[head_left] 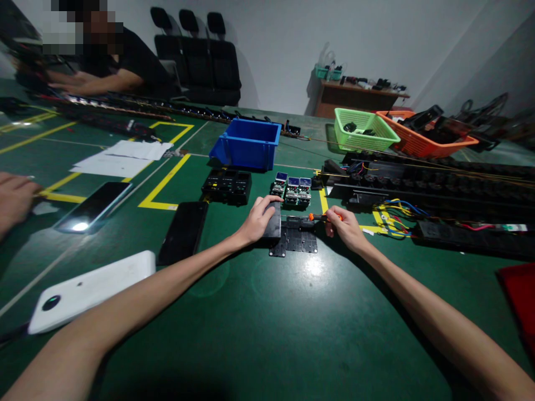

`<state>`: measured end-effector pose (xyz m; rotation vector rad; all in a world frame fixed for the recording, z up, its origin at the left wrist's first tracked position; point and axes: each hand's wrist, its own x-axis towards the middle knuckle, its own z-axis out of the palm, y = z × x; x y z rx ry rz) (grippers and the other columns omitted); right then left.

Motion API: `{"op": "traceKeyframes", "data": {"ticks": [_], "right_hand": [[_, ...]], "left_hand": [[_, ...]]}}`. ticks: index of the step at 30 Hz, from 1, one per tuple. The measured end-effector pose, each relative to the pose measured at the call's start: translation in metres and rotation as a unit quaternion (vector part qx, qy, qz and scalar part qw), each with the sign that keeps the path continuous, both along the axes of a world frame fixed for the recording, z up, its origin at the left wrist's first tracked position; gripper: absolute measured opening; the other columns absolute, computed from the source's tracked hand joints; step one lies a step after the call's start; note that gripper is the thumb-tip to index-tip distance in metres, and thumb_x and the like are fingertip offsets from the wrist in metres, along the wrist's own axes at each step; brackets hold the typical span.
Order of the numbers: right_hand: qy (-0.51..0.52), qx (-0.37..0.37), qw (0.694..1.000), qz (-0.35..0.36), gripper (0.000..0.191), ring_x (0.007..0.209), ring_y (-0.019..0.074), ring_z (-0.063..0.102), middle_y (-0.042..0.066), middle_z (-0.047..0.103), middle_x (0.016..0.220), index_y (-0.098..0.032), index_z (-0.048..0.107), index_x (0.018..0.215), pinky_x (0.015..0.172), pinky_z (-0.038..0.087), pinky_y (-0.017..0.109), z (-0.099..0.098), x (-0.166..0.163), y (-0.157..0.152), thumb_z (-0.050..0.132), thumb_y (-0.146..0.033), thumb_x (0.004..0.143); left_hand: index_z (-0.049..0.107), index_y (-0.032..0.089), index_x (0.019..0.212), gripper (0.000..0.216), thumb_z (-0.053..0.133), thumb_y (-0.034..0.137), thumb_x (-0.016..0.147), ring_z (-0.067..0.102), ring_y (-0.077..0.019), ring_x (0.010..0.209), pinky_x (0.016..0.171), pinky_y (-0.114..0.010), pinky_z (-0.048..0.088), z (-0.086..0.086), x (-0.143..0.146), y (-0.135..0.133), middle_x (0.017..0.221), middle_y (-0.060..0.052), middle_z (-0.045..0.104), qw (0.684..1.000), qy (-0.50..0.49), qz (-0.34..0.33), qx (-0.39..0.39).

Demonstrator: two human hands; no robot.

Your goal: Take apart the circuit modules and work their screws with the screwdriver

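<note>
On table (292,334), left hand (258,221) clasps black box (274,228); right hand (346,227) grips orange screwdriver (316,217), long axis running left toward box.

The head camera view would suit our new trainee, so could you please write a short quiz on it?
1. Which hand grips the orange-and-black screwdriver?
2. True or false: in the picture, the light green basket stands left of the orange basket.
3. The left hand touches which thing? a) the white device; b) the black block; c) the paper sheets.

Key: 1. the right hand; 2. true; 3. b.
</note>
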<state>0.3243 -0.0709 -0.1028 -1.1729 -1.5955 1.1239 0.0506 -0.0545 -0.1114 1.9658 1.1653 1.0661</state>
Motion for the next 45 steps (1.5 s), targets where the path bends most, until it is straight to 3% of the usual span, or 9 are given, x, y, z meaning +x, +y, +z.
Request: {"op": "traceKeyframes", "data": {"ticks": [6,10,15,18,22,26,33,39,45], "right_hand": [[0.038,0.042,0.998,-0.02,0.032,0.061,0.0112,0.056,-0.003,0.062,0.076,-0.023,0.052,0.096,0.054,0.045,0.023,-0.0018,0.002,0.0003,0.071,-0.04,0.078],[0.026,0.039,0.999,-0.017,0.027,0.055,0.0109,0.054,-0.002,0.061,0.064,-0.02,0.055,0.087,0.053,0.043,0.023,-0.0005,0.001,-0.0002,0.066,-0.044,0.082],[-0.001,0.007,1.0,-0.014,0.036,0.043,0.0098,0.046,-0.004,0.053,0.05,-0.02,0.049,0.072,0.045,0.037,0.023,0.0001,-0.0003,-0.0003,0.055,-0.052,0.088],[0.012,0.011,1.0,-0.012,0.029,0.051,0.011,0.052,-0.004,0.058,0.061,-0.021,0.051,0.086,0.049,0.042,0.023,-0.0015,0.0004,0.0004,0.06,-0.049,0.085],[0.033,0.036,0.998,-0.03,0.035,0.062,0.0112,0.056,-0.003,0.061,0.077,-0.023,0.051,0.097,0.054,0.046,0.023,-0.0028,0.0019,0.0009,0.072,-0.041,0.076],[0.027,0.028,0.999,-0.021,0.029,0.056,0.0112,0.054,-0.002,0.06,0.066,-0.02,0.055,0.09,0.053,0.045,0.024,-0.0015,0.0013,0.0002,0.067,-0.045,0.081],[-0.009,-0.002,1.0,-0.006,0.038,0.042,0.0096,0.045,-0.004,0.052,0.049,-0.02,0.05,0.072,0.042,0.036,0.022,0.0009,-0.0001,-0.0006,0.055,-0.055,0.086],[0.026,0.028,0.999,-0.013,0.032,0.059,0.0105,0.055,-0.003,0.061,0.074,-0.023,0.052,0.098,0.055,0.045,0.022,-0.0008,0.0019,-0.0008,0.07,-0.041,0.079],[0.031,0.028,0.999,-0.012,0.028,0.054,0.0106,0.053,-0.003,0.059,0.062,-0.02,0.055,0.09,0.053,0.043,0.023,-0.0007,0.0012,-0.0004,0.065,-0.045,0.082]], "left_hand": [[0.055,0.024,0.12,0.034,0.035,0.026,0.093,0.049,-0.02,0.108,0.104,-0.036,0.035,-0.002,0.0,0.0012,0.112,-0.004,0.055,1.0,-0.003,0.0,0.003],[0.055,0.024,0.121,0.034,0.035,0.026,0.093,0.049,-0.0201,0.109,0.104,-0.036,0.035,-0.0026,0.0001,0.002,0.113,-0.004,0.055,1.0,-0.002,0.0,0.001],[0.055,0.023,0.121,0.034,0.035,0.027,0.093,0.049,-0.0201,0.11,0.105,-0.036,0.034,-0.0018,0.0,0.0018,0.115,-0.004,0.055,1.0,-0.002,-0.002,0.0],[0.055,0.024,0.121,0.034,0.035,0.027,0.093,0.049,-0.02,0.109,0.105,-0.036,0.035,-0.002,0.0001,0.0013,0.115,-0.004,0.055,1.0,-0.003,0.0,-0.001],[0.055,0.024,0.121,0.034,0.035,0.027,0.093,0.049,-0.0198,0.109,0.105,-0.036,0.035,-0.0019,0.0003,0.0009,0.113,-0.004,0.055,1.0,-0.004,-0.001,-0.003],[0.055,0.024,0.121,0.034,0.035,0.027,0.093,0.049,-0.02,0.109,0.105,-0.037,0.035,-0.001,0.0003,0.0005,0.114,-0.004,0.055,1.0,-0.004,0.001,-0.005],[0.055,0.023,0.12,0.034,0.034,0.027,0.093,0.049,-0.02,0.11,0.106,-0.037,0.035,0.0004,0.0005,-0.0005,0.114,-0.004,0.055,1.0,0.002,0.003,-0.002],[0.055,0.023,0.12,0.034,0.034,0.027,0.093,0.049,-0.02,0.109,0.105,-0.036,0.035,-0.0005,0.0005,0.0,0.114,-0.004,0.055,1.0,0.001,0.002,0.0],[0.055,0.023,0.12,0.034,0.034,0.027,0.093,0.049,-0.02,0.11,0.106,-0.037,0.035,0.0,0.0005,0.0,0.115,-0.004,0.056,1.0,0.001,0.002,0.003]]}}
